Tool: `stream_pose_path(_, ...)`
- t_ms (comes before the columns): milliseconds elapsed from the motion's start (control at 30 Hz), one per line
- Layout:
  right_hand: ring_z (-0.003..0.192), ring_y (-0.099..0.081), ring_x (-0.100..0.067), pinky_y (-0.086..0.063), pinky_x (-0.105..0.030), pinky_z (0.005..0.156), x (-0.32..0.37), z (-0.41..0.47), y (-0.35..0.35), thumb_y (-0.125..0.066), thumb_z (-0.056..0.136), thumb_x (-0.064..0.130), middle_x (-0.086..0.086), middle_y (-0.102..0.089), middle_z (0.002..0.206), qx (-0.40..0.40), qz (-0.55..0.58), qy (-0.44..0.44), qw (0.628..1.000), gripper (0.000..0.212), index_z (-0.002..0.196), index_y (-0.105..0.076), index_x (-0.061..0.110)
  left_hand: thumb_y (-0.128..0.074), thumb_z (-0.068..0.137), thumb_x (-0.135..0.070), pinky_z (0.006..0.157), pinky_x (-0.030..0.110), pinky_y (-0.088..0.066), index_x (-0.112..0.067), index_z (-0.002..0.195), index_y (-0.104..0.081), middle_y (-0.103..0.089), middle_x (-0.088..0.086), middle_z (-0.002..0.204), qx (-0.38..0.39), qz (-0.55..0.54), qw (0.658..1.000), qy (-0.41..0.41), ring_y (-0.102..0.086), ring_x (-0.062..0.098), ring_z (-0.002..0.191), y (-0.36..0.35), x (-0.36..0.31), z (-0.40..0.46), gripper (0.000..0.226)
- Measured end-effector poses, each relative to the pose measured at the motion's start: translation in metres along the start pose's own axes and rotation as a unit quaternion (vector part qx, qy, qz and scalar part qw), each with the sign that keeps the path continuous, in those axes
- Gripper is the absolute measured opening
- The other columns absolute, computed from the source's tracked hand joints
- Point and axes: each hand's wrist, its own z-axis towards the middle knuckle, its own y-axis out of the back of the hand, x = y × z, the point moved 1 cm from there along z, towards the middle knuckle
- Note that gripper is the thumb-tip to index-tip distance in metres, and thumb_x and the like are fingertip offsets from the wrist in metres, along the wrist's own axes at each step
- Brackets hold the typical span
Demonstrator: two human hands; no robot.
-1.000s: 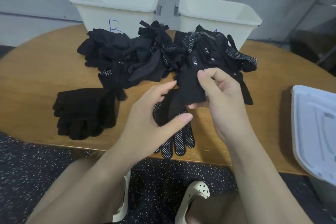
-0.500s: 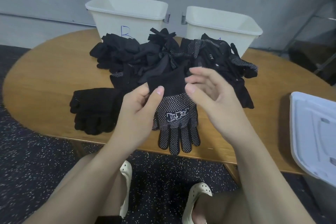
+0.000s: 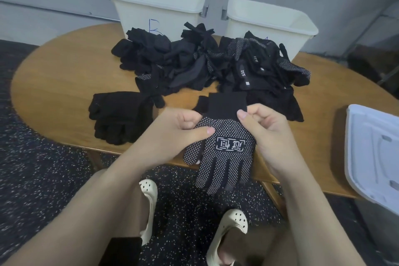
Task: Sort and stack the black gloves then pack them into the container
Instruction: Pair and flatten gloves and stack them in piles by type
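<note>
Nearest to me, below both grips, two cream clogs [image 3: 228,229] stood on the speckled dark floor [image 3: 43,179]. My left hand [image 3: 172,134] was curled on the dotted glove [image 3: 224,151], thumb laid across the palm side just under the cuff, fingers hidden behind the fabric. My right hand [image 3: 265,129] pinched the other edge of that glove where the plain cuff meets the dotted part, its fingers curled in. Between the two grips the glove was held spread, dotted side and white printed mark facing me, cuff pointing away, fingers hanging past the near edge of the worktop [image 3: 54,84].

To the left of the left grip, a flat stack of plain black gloves [image 3: 121,114] lay on the wood, apart from my hand. Off to the right of the right grip sat a white lid [image 3: 375,153], partly out of view.

Beyond both grips, the loose heap of black gloves [image 3: 205,65] spread across the middle of the worktop, some dotted, some plain. Behind the heap stood two cream containers side by side: the left container [image 3: 157,6] with a blue letter on its front, and the right container [image 3: 269,19], both touching or nearly touching the heap
</note>
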Motion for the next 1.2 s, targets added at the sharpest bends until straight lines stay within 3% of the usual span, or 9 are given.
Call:
stream_pose_path(100,0.077,-0.058,-0.024,-0.049,-0.042,0.079,-0.012,0.009,0.008,-0.066,0.101,0.023,-0.031,-0.062,0.086,-0.011,-0.072,0.012,0.997,0.029,0.089,-0.060,-0.003,-0.064,0.101,-0.027,0.071,0.047,-0.055,0.002,0.070,-0.056,-0.072,0.011,0.066,-0.006,0.001,0.999,0.032,-0.070,0.035,0.065,-0.003,0.005,0.007,0.043)
stream_pose_path(267,0.065,-0.048,-0.006,-0.040,-0.014,0.065,-0.021,0.024,0.008,-0.067,0.099,0.017,0.002,-0.053,0.066,-0.035,-0.146,0.043,0.988,0.029,0.081,-0.057,-0.004,-0.060,0.103,-0.024,0.068,0.040,-0.058,0.001,0.088,-0.072,-0.077,0.007,0.073,-0.022,0.011,0.998,0.057,-0.073,0.028,0.065,-0.005,0.007,0.017,0.032)
stream_pose_path(367,0.066,-0.050,-0.007,-0.042,-0.017,0.067,-0.024,0.033,0.008,-0.068,0.099,0.018,-0.008,-0.055,0.068,-0.042,-0.157,0.056,0.985,0.027,0.080,-0.060,0.000,-0.063,0.101,-0.019,0.053,0.025,-0.058,-0.006,0.095,-0.076,-0.078,0.000,0.075,-0.046,0.001,0.996,0.072,-0.072,0.012,0.059,-0.002,0.010,0.023,0.019)
stream_pose_path(500,0.067,-0.053,-0.010,-0.044,-0.025,0.067,-0.030,0.047,0.008,-0.069,0.098,0.020,-0.009,-0.063,0.072,-0.069,-0.166,0.061,0.982,0.018,0.083,-0.065,0.010,-0.077,0.091,-0.024,0.050,0.023,-0.058,-0.014,0.107,-0.076,-0.074,-0.003,0.072,-0.087,-0.017,0.990,0.109,-0.074,0.018,0.059,0.010,0.016,0.028,0.019)
stream_pose_path(667,0.059,-0.047,-0.011,-0.042,-0.032,0.062,-0.042,0.070,0.005,-0.069,0.098,0.024,0.006,-0.060,0.061,-0.083,-0.200,0.033,0.976,0.020,0.080,-0.065,0.014,-0.075,0.091,-0.007,0.056,0.036,-0.064,-0.004,0.109,-0.070,-0.078,0.010,0.080,-0.082,-0.058,0.988,0.121,-0.077,0.024,0.074,0.016,0.023,0.031,0.019)
stream_pose_path(800,0.065,-0.060,-0.016,-0.052,-0.041,0.069,-0.047,0.078,0.001,-0.069,0.098,0.024,-0.002,-0.069,0.070,-0.068,-0.230,0.026,0.971,0.021,0.078,-0.066,0.017,-0.072,0.095,-0.011,0.055,0.037,-0.063,-0.010,0.110,-0.069,-0.078,0.003,0.080,-0.118,-0.013,0.988,0.098,-0.075,0.021,0.066,0.016,0.028,0.034,0.016)
stream_pose_path(1000,0.059,-0.055,-0.009,-0.045,-0.023,0.060,-0.049,0.081,0.004,-0.071,0.096,0.028,0.000,-0.067,0.064,-0.074,-0.241,0.003,0.968,0.025,0.075,-0.063,0.016,-0.072,0.096,-0.028,0.040,0.019,-0.046,-0.022,0.092,-0.073,-0.074,-0.008,0.066,-0.145,0.122,0.977,0.102,-0.059,0.006,0.041,0.007,0.032,0.039,0.007)
stream_pose_path(1067,0.060,-0.057,-0.009,-0.046,-0.020,0.058,-0.050,0.083,0.004,-0.073,0.095,0.028,-0.001,-0.068,0.066,-0.070,-0.237,-0.003,0.969,0.027,0.076,-0.062,0.013,-0.074,0.093,-0.034,0.043,0.017,-0.047,-0.022,0.083,-0.074,-0.072,-0.008,0.061,-0.133,0.163,0.972,0.104,-0.060,0.006,0.043,0.007,0.032,0.041,0.016)
stream_pose_path(1200,0.074,-0.067,-0.031,-0.056,-0.039,0.073,-0.055,0.084,0.006,-0.074,0.094,0.023,-0.018,-0.071,0.083,-0.048,-0.244,-0.006,0.969,0.026,0.079,-0.060,0.008,-0.078,0.088,-0.039,0.074,0.023,-0.056,-0.023,0.090,-0.077,-0.072,-0.008,0.062,-0.120,0.205,0.965,0.110,-0.069,0.004,0.066,0.007,0.036,0.041,0.017)
